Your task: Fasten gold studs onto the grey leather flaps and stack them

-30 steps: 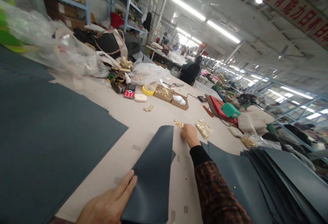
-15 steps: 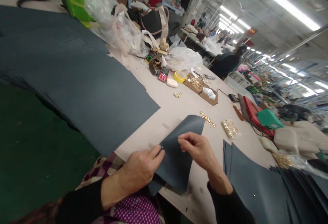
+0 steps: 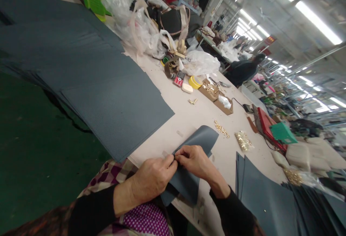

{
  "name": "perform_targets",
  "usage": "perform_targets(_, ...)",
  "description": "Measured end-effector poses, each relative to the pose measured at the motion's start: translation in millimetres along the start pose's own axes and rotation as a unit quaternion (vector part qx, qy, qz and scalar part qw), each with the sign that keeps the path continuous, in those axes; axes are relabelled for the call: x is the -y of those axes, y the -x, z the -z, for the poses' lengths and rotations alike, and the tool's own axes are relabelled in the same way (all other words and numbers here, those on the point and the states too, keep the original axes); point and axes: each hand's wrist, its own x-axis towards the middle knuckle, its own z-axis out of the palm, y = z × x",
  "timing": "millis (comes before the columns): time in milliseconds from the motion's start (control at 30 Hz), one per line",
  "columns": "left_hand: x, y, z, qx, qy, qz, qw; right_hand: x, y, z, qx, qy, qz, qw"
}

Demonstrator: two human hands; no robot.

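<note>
The left hand and right hand had drawn together since half a second earlier, when the right one hovered apart above the panel; now their fingers met in a narrow pinch at the near left edge of the grey leather panel. Whether a small fitting sat between the fingertips could not be told. That closing-in suggested work at one spot on the edge, rather than shifting the piece.

The panel lay at the bench front, partly overhanging toward the lap; it looked matte, supple and slightly curled, with one rounded far corner. To the right lay a fanned stack of like panels, flat and stiff-edged. Just beyond the panel was a scatter of shiny gold studs and a clear packet of more. Farther left spread large pebbled grey sheets; beyond them, a yellow tape roll, cardboard trays and crumpled plastic bags.
</note>
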Motion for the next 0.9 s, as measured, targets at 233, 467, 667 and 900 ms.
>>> perform_targets(233, 1.2, -0.4, -1.5, -0.001, 0.010, -0.004, 1.000, -2.0, -8.2, 0.9, 0.047, -0.034, -0.056, 0.997)
perform_targets(467, 1.6, 1.3, -2.8, -0.018, 0.002, -0.013, 1.000, 1.4, -16.9, 1.2, 0.082, -0.088, -0.166, 0.979)
perform_targets(667, 2.2, -0.4, -1.8, -0.015, -0.012, 0.003, 1.000, 7.0, -28.8, 10.5, 0.126, -0.071, -0.212, 0.967)
perform_targets(900, -0.4, 1.9, 2.9, -0.013, -0.015, 0.035, 0.999, -2.6, -5.2, 1.1, -0.039, -0.020, -0.131, 0.990)
